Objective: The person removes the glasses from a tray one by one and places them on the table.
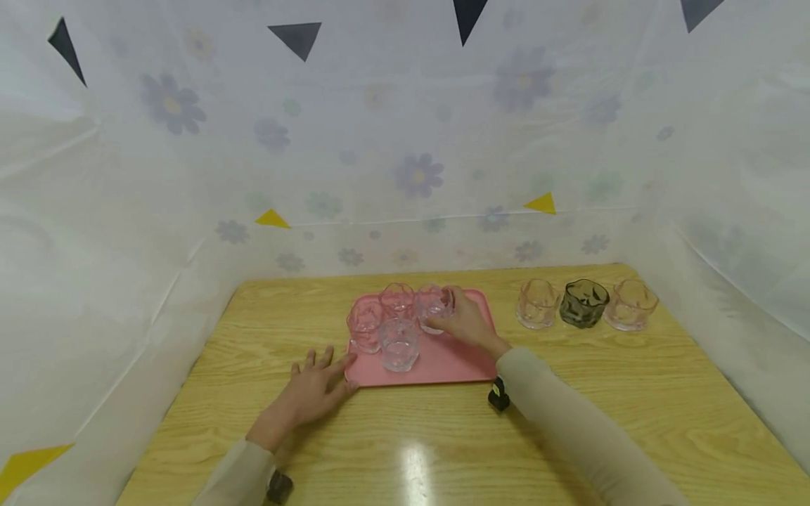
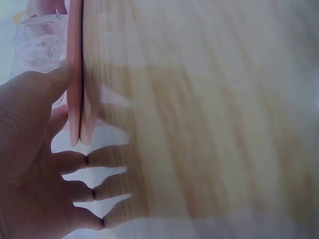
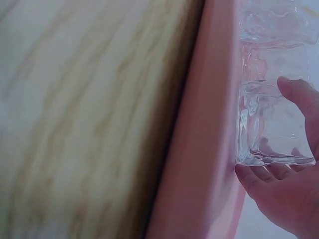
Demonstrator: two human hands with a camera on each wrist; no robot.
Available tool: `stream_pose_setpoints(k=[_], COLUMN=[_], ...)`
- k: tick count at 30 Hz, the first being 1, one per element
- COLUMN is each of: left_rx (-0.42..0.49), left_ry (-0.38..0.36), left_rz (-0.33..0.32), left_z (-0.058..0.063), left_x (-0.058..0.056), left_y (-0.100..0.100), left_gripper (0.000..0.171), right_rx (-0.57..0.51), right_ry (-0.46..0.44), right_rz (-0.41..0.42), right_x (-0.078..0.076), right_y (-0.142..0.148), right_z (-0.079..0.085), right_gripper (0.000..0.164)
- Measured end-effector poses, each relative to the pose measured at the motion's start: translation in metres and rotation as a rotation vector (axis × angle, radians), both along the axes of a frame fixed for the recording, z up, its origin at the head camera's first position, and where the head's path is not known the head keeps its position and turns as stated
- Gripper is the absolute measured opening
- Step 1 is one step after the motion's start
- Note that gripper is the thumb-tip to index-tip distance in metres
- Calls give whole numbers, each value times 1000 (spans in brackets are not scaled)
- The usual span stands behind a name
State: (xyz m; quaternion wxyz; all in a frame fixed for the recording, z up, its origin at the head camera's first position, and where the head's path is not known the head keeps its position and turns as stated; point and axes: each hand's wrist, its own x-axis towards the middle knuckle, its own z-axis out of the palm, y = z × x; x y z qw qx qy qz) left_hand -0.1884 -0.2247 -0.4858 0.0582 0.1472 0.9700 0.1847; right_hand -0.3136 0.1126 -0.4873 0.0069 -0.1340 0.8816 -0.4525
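Observation:
On the pink tray (image 1: 452,369) stand two pink glasses (image 1: 365,327) and two clear glasses, grouped toward its left and back. My right hand (image 1: 470,322) grips the rear clear glass (image 1: 431,303), with the thumb at the near side and the fingers around its right side. In the right wrist view this glass (image 3: 274,127) is upright, close over or on the tray. The front clear glass (image 1: 399,353) stands nearer me. My left hand (image 1: 310,388) is spread at the tray's front left corner; its thumb touches the tray edge (image 2: 74,99) in the left wrist view.
Right of the tray, a row on the wooden table (image 1: 607,414) holds a pale pinkish glass (image 1: 537,306), a dark grey glass (image 1: 584,306) and another pale pinkish glass (image 1: 630,307). White flowered sheeting (image 1: 354,161) encloses the table's back and sides.

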Motion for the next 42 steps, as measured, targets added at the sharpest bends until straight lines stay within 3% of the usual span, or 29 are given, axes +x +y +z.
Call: stream_pose_setpoints(k=[8,16,24,33,40,42], left_rx=[-3,-8,57,-3,60,60], left_ry=[11,8,97,1,127,114], left_rz=[0,-1,-30,-8,-46,-44], left_z=[1,-1,-11,0,-22,-16], left_x=[0,0,-1,1,-6,-4], left_y=[0,0,-5,-1,-8,-7], left_gripper=[63,63,62,63,61,62], right_rx=[1,7,19,-13,35,40], right_ry=[5,33,47,83,83,87], right_rz=[3,-34,-42,-55,-140,-156], right_x=[4,23,47,63,76,80], right_y=[1,17,56,99,129,138], right_z=[0,11,18,22,26,26], right_gripper=[80,83,85,70,73,72])
